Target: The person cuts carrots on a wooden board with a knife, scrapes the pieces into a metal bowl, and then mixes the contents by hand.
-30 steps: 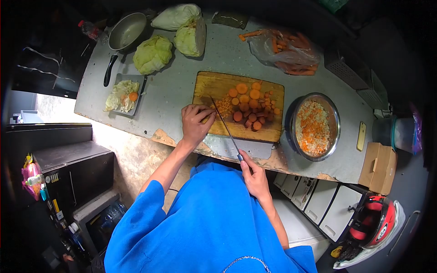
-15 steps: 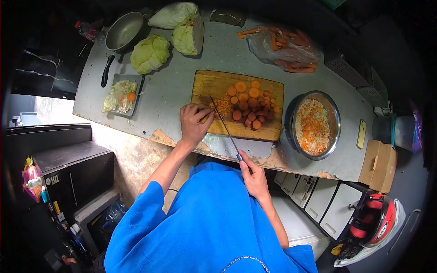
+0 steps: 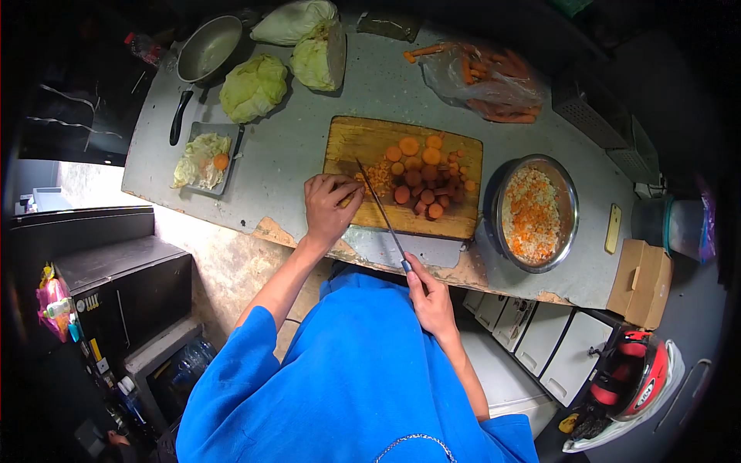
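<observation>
My right hand (image 3: 430, 301) is wrapped round the handle of a knife (image 3: 384, 214), whose long blade slants up and left over the wooden cutting board (image 3: 338, 143). At the board's lower left corner my left hand (image 3: 332, 208) has its fingers curled in and pressed down beside the blade; what they hold is hidden under them. Finely chopped carrot (image 3: 378, 179) lies just right of the blade. Carrot slices (image 3: 413, 164) and thicker carrot chunks are heaped on the board's middle and right.
Right of the board stands a steel bowl (image 3: 573, 210) of chopped vegetables. Behind are a plastic bag of carrots (image 3: 502, 81) and several cabbages (image 3: 253, 89). A pan (image 3: 208, 50) and a tray (image 3: 220, 187) of scraps are at left. A cardboard box (image 3: 641, 282) is at right.
Hardly anything differs: both hands and the knife keep nearly the same place on the board, and the view has shifted very slightly.
</observation>
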Demonstrator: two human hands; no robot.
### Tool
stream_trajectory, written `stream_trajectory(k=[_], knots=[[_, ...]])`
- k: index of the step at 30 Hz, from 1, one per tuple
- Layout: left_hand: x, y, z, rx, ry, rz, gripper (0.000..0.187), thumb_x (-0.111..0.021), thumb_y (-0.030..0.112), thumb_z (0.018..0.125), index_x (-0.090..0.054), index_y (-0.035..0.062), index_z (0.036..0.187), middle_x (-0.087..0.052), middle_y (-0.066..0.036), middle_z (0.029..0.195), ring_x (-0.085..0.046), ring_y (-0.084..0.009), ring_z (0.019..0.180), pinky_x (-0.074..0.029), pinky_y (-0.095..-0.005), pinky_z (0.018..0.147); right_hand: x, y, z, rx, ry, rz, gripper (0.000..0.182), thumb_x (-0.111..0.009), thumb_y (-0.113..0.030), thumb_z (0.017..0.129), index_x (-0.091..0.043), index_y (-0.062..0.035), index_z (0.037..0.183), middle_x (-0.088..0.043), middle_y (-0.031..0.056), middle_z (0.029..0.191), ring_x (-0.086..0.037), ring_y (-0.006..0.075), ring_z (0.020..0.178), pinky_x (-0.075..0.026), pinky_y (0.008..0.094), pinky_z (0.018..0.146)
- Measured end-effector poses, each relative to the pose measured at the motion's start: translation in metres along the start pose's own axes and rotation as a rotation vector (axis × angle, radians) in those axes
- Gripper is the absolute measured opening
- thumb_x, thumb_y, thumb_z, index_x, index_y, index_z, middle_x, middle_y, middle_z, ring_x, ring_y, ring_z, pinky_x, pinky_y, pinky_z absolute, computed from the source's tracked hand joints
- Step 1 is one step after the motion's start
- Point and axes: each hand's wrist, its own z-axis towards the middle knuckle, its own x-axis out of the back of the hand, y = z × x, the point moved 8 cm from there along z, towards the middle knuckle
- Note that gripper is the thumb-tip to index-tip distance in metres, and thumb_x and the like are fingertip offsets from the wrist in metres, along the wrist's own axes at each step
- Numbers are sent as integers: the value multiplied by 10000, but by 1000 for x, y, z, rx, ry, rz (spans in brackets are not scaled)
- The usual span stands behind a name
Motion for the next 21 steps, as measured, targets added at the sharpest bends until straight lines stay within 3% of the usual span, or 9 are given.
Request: stream_trajectory(k=[8, 11, 13, 14, 16, 17, 19, 20, 21], knots=[[-1, -2, -1, 7, -5, 1, 112, -816, 133, 819, -818, 103, 927, -732, -33, 931, -632, -242, 932, -421, -398, 901, -1, -5, 1, -23, -18, 3, 399, -540, -276, 1086, -609, -133, 1452, -673, 208, 1359, -657, 330, 1268, -496, 349, 1038], [-2, -3, 0, 24, -16, -6, 111, -815, 134, 820, -818, 98, 925, -733, -35, 931, -632, -245, 932, -420, -397, 900, 1, -20, 3, 80, 26, -61, 396, -527, -280, 1090, -612, -135, 1448, -702, 208, 1307, -700, 344, 1189, -515, 360, 995], [-2, -3, 0, 40, -15, -13, 107, -815, 130, 820, -818, 94, 921, -732, -39, 926, -631, -247, 931, -418, -397, 901, -1, -25, 3, -126, -55, -141, 394, -516, -276, 1092, -610, -137, 1448, -716, 215, 1256, -724, 378, 1108, -533, 394, 947], [-1, -2, 0, 38, -18, -15, 107, -815, 130, 820, -818, 94, 921, -732, -39, 926, -631, -247, 931, -418, -397, 901, -3, -21, 2, -128, -52, -139, 394, -516, -276, 1092, -610, -137, 1448, -716, 215, 1256, -724, 378, 1108, -533, 394, 947], [-1, -1, 1, 35, -16, -12, 104, -817, 128, 818, -818, 91, 916, -732, -42, 918, -632, -248, 931, -417, -399, 900, -2, -15, 4, 6, 28, -166, 408, -521, -304, 1095, -601, -158, 1468, -785, 158, 982, -761, 279, 858, -547, 368, 818], [-2, -1, 2, 31, -11, -14, 104, -817, 128, 818, -818, 91, 916, -732, -42, 918, -632, -248, 931, -417, -399, 900, -2, -6, 6, 11, 32, -167, 408, -521, -304, 1095, -601, -158, 1468, -785, 158, 982, -761, 279, 858, -547, 368, 818], [-2, -2, 0, 37, -5, -7, 103, -820, 129, 818, -818, 90, 914, -732, -43, 912, -632, -248, 929, -417, -402, 899, -10, 18, 8, -117, -56, 146, 428, -534, -333, 1096, -591, -178, 1491, -658, 46, 739, -632, 133, 685, -513, 303, 720], [-2, -3, -1, 35, -6, -4, 103, -820, 129, 818, -818, 90, 914, -732, -43, 912, -632, -248, 929, -417, -402, 899, -11, 24, 6, -115, -57, 150, 428, -534, -333, 1096, -591, -178, 1491, -658, 46, 739, -632, 133, 685, -513, 303, 720], [-2, -3, -1, 31, 1, -5, 105, -821, 131, 819, -817, 88, 914, -732, -44, 913, -633, -248, 927, -417, -402, 899, -11, 25, 6, -101, -39, 192, 435, -540, -343, 1096, -587, -183, 1497, -578, 15, 710, -562, 102, 666, -489, 282, 694]])
